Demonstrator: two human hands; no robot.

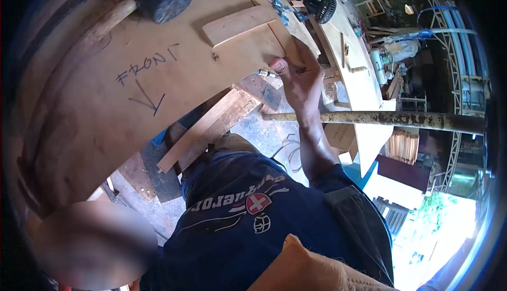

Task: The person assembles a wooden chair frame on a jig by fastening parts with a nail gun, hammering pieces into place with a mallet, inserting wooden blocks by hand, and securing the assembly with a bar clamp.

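Here, the right grip [302, 82] clamps a tan, FRONT-inked board [179, 82]; I can't tell the left grip's state.

The board [100, 116] reads "FRONT" [148, 65] with an arrow [149, 104]; the shirt [227, 243], "queror" [222, 201].

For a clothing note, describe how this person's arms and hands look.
The right hand is bare, with no glove or watch showing. The dark blue sleeve leaves the forearm uncovered. The shirt has white lettering and a red badge. The left hand cannot be made out.
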